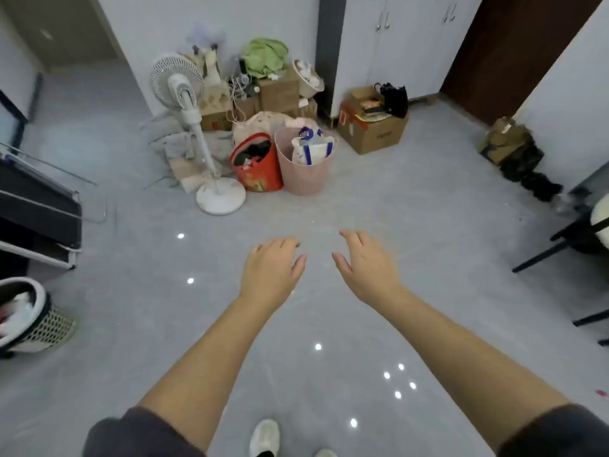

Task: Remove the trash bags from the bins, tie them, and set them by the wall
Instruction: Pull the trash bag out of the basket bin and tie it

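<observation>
My left hand (pixel 273 268) and my right hand (pixel 364 263) are stretched out in front of me over the grey floor, palms down, fingers apart, holding nothing. Ahead by the far wall stands a pink slatted bin (pixel 304 174) with a white and blue bag (pixel 311 146) sticking out of it. A red bag (pixel 258 166) full of dark items leans against its left side. At the far left edge a mesh bin (pixel 39 324) with a dark liner holds white and red rubbish. Both hands are well short of the bins.
A white standing fan (pixel 194 127) is left of the red bag. Cardboard boxes (pixel 374 127) and clutter line the wall and white cabinets (pixel 405 44). A black rack (pixel 36 209) is on the left, chair legs (pixel 560 245) on the right, dark bags (pixel 517 156) by the right wall.
</observation>
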`<state>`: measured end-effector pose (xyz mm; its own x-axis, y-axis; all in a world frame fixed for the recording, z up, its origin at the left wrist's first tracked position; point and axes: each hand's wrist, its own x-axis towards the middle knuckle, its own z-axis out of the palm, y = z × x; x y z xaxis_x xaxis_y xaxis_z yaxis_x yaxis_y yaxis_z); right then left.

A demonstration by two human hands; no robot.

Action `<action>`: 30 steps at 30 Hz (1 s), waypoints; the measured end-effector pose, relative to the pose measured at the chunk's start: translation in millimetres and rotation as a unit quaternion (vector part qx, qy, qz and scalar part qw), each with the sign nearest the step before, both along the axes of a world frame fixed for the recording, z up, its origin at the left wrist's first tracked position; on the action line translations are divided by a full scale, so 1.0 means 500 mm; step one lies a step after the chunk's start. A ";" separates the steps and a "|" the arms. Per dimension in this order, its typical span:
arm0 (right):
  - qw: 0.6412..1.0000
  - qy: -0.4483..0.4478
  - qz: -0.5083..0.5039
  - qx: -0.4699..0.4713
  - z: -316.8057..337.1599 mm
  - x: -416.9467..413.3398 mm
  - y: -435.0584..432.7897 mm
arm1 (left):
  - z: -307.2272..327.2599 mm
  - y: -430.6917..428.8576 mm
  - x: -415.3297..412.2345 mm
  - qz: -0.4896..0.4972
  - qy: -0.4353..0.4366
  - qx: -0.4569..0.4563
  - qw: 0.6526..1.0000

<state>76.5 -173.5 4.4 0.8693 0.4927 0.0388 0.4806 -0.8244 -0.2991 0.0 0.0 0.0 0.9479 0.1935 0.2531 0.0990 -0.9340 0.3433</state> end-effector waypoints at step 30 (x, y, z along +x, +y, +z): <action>0.948 0.288 0.102 -0.086 -0.328 -0.098 0.749 | -0.320 0.723 -0.175 0.141 0.243 -0.220 0.934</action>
